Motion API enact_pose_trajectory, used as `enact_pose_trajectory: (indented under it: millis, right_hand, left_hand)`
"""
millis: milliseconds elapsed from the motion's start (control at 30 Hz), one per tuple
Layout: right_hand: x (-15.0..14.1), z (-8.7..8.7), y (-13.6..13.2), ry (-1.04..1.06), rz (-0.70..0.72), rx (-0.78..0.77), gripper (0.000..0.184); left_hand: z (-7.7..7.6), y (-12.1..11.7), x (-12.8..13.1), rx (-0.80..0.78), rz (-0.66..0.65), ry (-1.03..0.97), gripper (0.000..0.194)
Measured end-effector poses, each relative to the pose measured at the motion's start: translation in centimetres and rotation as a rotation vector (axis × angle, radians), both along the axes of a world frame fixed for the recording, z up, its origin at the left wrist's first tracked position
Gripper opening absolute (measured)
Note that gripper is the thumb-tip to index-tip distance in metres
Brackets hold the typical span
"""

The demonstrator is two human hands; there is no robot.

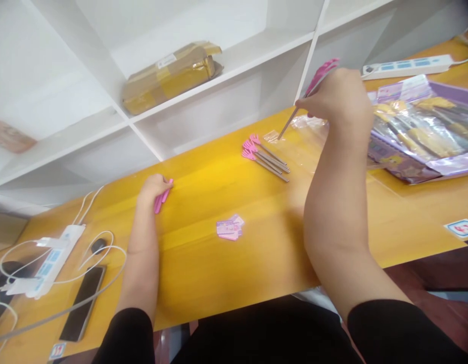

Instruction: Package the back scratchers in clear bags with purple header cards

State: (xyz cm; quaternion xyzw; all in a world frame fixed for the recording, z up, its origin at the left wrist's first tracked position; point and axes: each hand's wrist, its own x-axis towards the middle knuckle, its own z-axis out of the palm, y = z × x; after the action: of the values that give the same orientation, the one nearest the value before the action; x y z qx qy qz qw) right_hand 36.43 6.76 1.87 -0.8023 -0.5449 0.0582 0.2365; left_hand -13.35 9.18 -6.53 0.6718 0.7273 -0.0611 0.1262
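Note:
My right hand [342, 93] is raised at the back right, closed around a back scratcher [322, 76] with a pink hand-shaped head and a thin metal rod slanting down toward the table. Several similar back scratchers [268, 161] lie bunched on the table to its left, pink heads together. On the left, my left hand [153, 187] is closed at some pink tube-like pieces [164, 197] on the tabletop; its fingers are partly hidden. Small purple-and-pink cards [230, 227] lie overlapping between my arms. Clear plastic bags [308, 132] lie beneath my right hand.
A purple display box [403, 167] of bagged yellow-and-grey items stands at right, near a power strip [412, 65]. At left are another power strip [55, 263], white cables and a phone [83, 303]. White shelves behind hold a taped carton [173, 76].

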Motion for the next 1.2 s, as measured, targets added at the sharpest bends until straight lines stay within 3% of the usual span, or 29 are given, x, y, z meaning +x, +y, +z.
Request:
enact_pose_trajectory:
  millis: [100,167,267,300,400,500,633,733,900,1000,1200]
  right_hand:
    - [-1.3,1.9,-2.0,0.111,0.015,0.150,0.016]
    - [-2.6,3.0,-3.2,0.238,0.113,0.276,0.016]
    - [-5.3,4.1,-4.5,0.488,0.338,0.495,0.015]
    - [-6.4,4.3,-4.8,0.601,0.438,0.561,0.015]
    - [-9.5,4.6,-5.4,0.953,0.759,0.668,0.014]
    - [-12.2,4.4,-5.9,1.133,0.951,0.689,0.016]
    - [-14.3,4.0,-6.4,1.189,0.999,0.596,0.035]
    - [-14.7,3.8,-6.4,1.187,0.972,0.586,0.049]
    - [-14.3,3.7,-6.0,1.218,0.900,0.793,0.039]
    - [-14.3,3.9,-6.2,1.269,0.895,0.767,0.036]
    - [-14.6,3.9,-6.2,1.287,0.892,0.724,0.051]
  left_hand:
    - [2.4,-1.2,1.5,0.132,-0.095,-0.071,0.028]
    - [4.4,-2.5,2.9,0.234,-0.179,-0.134,0.026]
    - [7.2,-5.4,5.2,0.364,-0.334,-0.295,0.024]
    - [7.9,-6.6,6.0,0.383,-0.398,-0.492,0.020]
    - [9.2,-10.1,8.1,0.291,-0.425,-1.009,0.020]
    - [9.5,-12.3,9.6,0.276,-0.463,-1.065,0.022]
    - [9.5,-12.9,10.3,0.464,-0.535,-0.948,0.031]
    - [9.6,-12.7,10.1,0.565,-0.525,-0.969,0.037]
    - [10.0,-12.7,10.0,0.684,-0.517,-1.062,0.034]
    - [10.2,-12.8,10.3,0.763,-0.550,-1.103,0.025]
    - [10.0,-12.7,10.6,0.872,-0.546,-1.087,0.022]
